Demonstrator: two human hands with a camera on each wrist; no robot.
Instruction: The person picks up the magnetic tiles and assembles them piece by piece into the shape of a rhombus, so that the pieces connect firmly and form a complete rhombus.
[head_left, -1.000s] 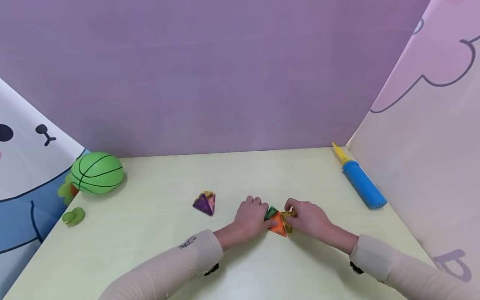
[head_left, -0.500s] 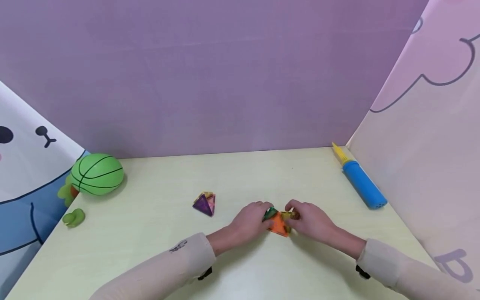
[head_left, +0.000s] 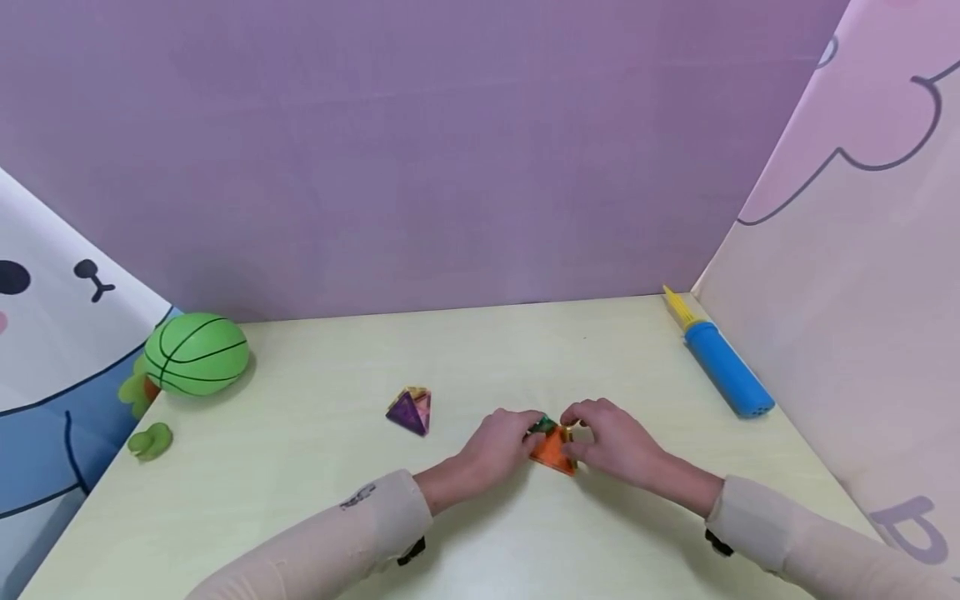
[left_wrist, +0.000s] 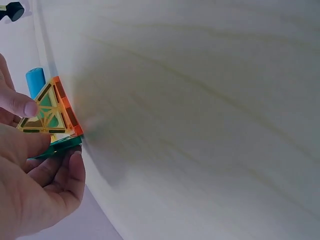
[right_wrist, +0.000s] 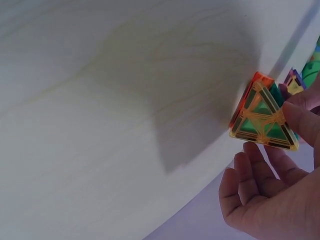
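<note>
Three translucent triangular magnetic tiles lean together into a small pyramid at the table's middle in the head view. My left hand [head_left: 498,446] pinches the green tile [left_wrist: 65,144] between thumb and fingers. The orange tile [head_left: 552,452] forms the side facing me, between both hands. At the right side, my right hand [head_left: 615,442] holds the yellow tile [right_wrist: 262,120] with thumb and index finger, its other fingers curving loosely below in the right wrist view. The yellow tile stands tilted against the orange and green ones. Part of the green tile is hidden behind my left fingers.
A finished-looking purple, pink and yellow tile pyramid [head_left: 409,411] sits left of my hands. Farther left are a green ball [head_left: 197,354] with black lines and a small green duck [head_left: 151,441]. A blue pump [head_left: 727,369] with a yellow nozzle lies at the right edge.
The yellow tile has swung in against the orange and green tiles. My right hand has shifted slightly left with it, while my left hand has stayed by the green tile.
</note>
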